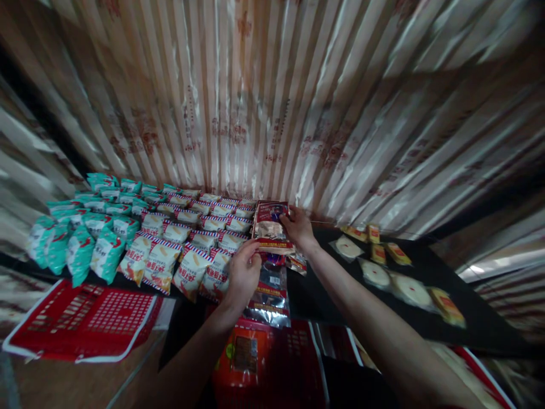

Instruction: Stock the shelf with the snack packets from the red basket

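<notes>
A dark red snack packet point(270, 215) lies flat at the back middle of the table, on what looks like a small pile of similar packets. My right hand point(299, 229) is closed on its right edge, thumb on top. My left hand point(244, 275) is closed at the packet's near left corner, fingers bent in against it. Just below, silver-backed packets point(271, 284) with a barcode overhang the table's front edge. Beside my left hand stand rows of white snack bags point(160, 261) with red print and striped tops.
Teal snack bags point(106, 253) fill the table's left end. On the right, round white packs point(411, 289) and yellow packets point(398, 254) lie on the black tabletop point(315, 292). Red baskets point(80, 324) stand below the front edge. A pleated printed sheet point(264, 102) hangs behind.
</notes>
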The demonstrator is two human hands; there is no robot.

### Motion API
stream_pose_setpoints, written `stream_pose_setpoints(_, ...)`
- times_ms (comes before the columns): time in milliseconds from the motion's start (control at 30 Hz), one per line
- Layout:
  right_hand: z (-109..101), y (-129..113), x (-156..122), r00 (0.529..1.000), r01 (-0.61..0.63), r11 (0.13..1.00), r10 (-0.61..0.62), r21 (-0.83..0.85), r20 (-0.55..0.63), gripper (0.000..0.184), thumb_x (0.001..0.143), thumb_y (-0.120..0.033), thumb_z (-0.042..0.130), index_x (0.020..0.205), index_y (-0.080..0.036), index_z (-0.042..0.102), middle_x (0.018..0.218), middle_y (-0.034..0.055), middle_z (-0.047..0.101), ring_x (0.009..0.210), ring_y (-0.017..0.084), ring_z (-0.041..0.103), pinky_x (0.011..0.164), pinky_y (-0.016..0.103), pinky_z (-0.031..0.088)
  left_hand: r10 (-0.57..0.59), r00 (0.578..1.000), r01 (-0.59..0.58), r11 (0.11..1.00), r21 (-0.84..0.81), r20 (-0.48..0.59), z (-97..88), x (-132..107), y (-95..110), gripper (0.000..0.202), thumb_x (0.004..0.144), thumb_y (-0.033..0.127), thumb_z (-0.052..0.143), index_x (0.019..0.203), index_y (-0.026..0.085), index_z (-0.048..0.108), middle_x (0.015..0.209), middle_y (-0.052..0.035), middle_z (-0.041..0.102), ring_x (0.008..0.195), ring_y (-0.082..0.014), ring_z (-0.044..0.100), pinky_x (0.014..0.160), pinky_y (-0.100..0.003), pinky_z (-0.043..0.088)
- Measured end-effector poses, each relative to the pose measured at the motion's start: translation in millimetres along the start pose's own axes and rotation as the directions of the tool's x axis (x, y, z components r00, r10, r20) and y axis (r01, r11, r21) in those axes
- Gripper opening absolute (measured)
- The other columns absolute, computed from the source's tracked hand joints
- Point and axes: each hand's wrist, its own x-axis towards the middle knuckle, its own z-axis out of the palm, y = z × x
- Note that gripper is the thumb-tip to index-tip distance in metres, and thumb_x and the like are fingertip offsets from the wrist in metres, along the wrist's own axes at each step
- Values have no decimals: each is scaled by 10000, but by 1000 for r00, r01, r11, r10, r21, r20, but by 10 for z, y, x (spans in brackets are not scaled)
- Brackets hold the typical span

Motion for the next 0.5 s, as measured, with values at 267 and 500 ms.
stream_pose_setpoints(267,-128,-113,-610,998,-23,977,33,-214,46,519,823,-340,509,1316,-187,457,954,87,709,895,252,662,791,366,491,-23,999,16,988,154,43,-168,-544,73,318,799,140,444,1017,167,674,1218,-95,608,1144,-203,558,1026,-380,427)
stream_pose_setpoints(500,-116,-103,-881,992,122,956,-121,-266,20,395,824,-323,482,1177,-180,588,1071,107,665,936,238,628,840,379,480,118,992,-125,947,297,40,-193,-805,-3,303,826,161,430,1025,140,657,1201,-138,611,1134,-233,568,1004,-423,447)
